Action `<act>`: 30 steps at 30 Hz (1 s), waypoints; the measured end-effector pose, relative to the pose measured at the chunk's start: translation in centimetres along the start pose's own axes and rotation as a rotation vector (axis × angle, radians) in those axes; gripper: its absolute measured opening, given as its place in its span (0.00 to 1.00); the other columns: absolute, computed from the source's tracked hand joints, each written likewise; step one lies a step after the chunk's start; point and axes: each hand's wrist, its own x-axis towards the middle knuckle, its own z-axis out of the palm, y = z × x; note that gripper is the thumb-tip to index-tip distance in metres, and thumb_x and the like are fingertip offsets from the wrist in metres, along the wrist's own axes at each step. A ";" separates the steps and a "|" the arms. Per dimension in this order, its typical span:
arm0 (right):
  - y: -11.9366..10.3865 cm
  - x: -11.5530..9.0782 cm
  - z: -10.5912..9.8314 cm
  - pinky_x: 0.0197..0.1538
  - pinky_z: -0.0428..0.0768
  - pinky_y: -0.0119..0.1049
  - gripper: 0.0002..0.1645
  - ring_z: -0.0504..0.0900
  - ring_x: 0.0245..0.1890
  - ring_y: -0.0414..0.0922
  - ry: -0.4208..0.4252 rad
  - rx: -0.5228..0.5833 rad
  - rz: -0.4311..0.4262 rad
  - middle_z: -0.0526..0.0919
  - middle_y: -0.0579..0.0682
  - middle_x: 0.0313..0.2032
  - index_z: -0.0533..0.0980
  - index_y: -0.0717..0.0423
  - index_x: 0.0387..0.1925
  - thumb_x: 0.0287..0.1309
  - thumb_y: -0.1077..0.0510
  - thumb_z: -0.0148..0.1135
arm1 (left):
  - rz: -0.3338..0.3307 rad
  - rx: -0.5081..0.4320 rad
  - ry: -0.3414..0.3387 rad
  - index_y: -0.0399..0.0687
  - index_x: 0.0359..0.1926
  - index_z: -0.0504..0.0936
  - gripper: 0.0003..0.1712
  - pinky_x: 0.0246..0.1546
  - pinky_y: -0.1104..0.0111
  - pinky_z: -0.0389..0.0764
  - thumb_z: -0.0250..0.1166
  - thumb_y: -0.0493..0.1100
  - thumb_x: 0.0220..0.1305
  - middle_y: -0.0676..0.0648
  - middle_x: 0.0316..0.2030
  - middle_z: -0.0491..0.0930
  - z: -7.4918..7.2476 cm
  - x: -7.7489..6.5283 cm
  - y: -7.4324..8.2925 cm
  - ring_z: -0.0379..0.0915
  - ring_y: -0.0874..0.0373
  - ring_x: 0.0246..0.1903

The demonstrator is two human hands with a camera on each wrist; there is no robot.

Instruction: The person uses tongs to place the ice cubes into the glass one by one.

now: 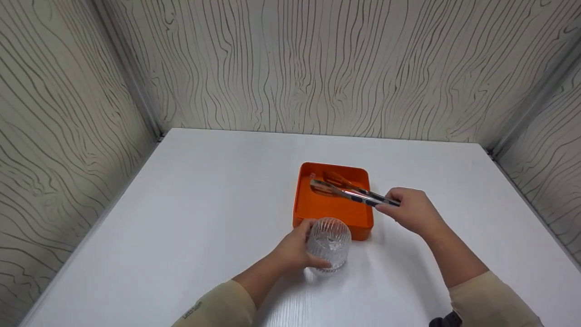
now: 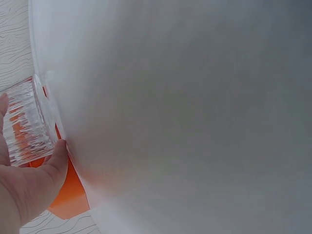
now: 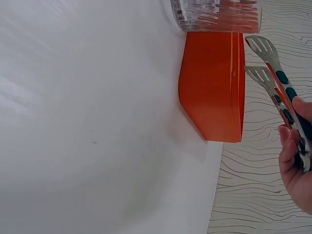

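Observation:
My left hand [image 1: 292,250] grips a clear ribbed glass [image 1: 333,247] in front of the orange box [image 1: 320,211], fingers and thumb around its side. Something clear shows low in the glass, but I cannot tell what. My right hand [image 1: 413,211] holds metal tongs [image 1: 356,195] with dark grip patches by the handle end. Their slotted tips stand apart over the open box, pointing left. The right wrist view shows the tongs [image 3: 277,80] with nothing visible between the tips. A small pale piece [image 1: 312,175] lies at the box's far left corner.
The white table [image 1: 204,204] extends around the box and glass. Wood-patterned panels [image 1: 281,68] rise behind it and at both sides, with metal posts [image 1: 131,77] in the corners. A dark object [image 1: 447,319] shows by the right sleeve at the near edge.

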 end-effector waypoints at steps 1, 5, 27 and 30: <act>-0.1 0.2 0.3 0.27 0.69 0.34 0.13 0.69 0.27 0.47 0.008 0.001 0.010 0.73 0.49 0.23 0.76 0.54 0.31 0.54 0.48 0.62 | 0.000 -0.001 -0.001 0.64 0.56 0.63 0.47 0.54 0.53 0.71 0.78 0.54 0.32 0.55 0.51 0.71 0.0 0.0 0.0 0.67 0.53 0.53; -0.6 1.1 1.2 0.28 0.71 0.34 0.14 0.69 0.28 0.47 0.029 0.008 0.037 0.75 0.50 0.25 0.77 0.54 0.32 0.54 0.48 0.62 | 0.013 -0.005 -0.004 0.63 0.56 0.63 0.46 0.54 0.53 0.71 0.78 0.53 0.33 0.56 0.51 0.71 -0.1 0.0 0.0 0.68 0.53 0.53; -2.7 3.5 5.1 0.29 0.73 0.34 0.15 0.70 0.26 0.47 0.062 -0.126 0.047 0.72 0.51 0.25 0.71 0.56 0.30 0.54 0.49 0.63 | 0.027 -0.007 -0.006 0.63 0.56 0.63 0.46 0.54 0.54 0.71 0.78 0.52 0.33 0.56 0.51 0.71 -0.3 0.0 0.0 0.68 0.55 0.52; -3.1 3.6 5.4 0.29 0.72 0.34 0.15 0.70 0.26 0.47 0.055 -0.128 0.041 0.72 0.52 0.25 0.71 0.56 0.30 0.54 0.49 0.63 | 0.021 -0.002 -0.004 0.63 0.56 0.63 0.47 0.54 0.54 0.71 0.78 0.53 0.32 0.56 0.51 0.71 -0.2 0.0 0.0 0.68 0.54 0.53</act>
